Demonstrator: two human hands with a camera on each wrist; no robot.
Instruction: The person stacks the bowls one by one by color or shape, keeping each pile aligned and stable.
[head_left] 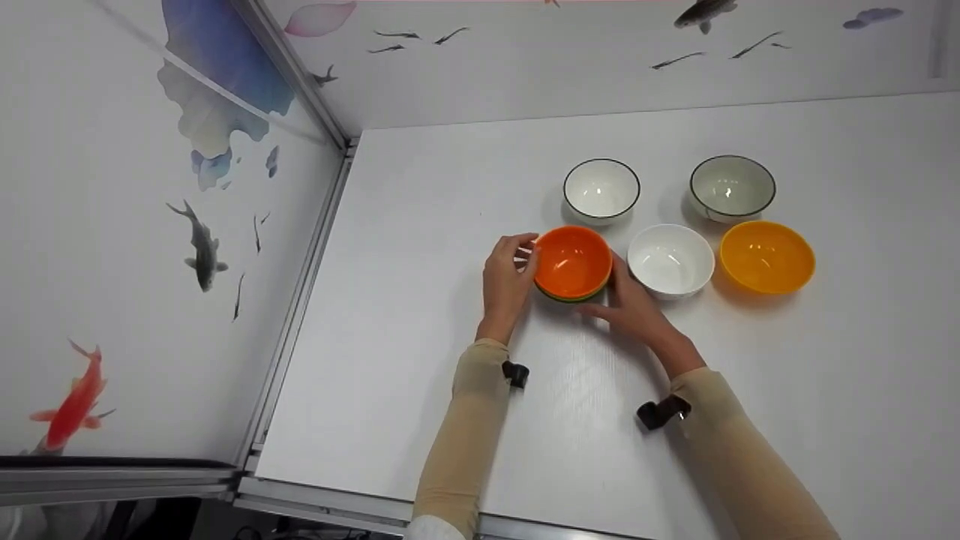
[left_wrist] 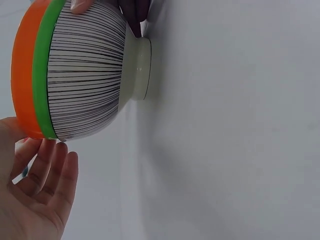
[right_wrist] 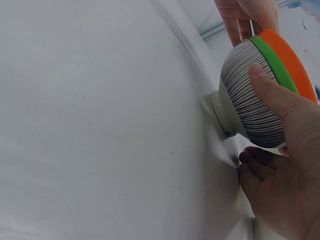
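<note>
An orange bowl sits nested at the top of a stack. Below its rim shows the edge of a green bowl, and lowest is a white bowl with thin black stripes and a narrow foot. My left hand holds the stack's left side, its thumb at the orange rim and its fingertips beneath, against the side. From the right, my right hand grips the striped bowl, with the thumb on the striped wall and the other fingers round the far side, partly hidden.
Close to the right hand stands a white bowl, with a yellow bowl to its right. Behind are two dark-rimmed bowls, one whitish and one grey-green. A printed panel borders the white table on the left.
</note>
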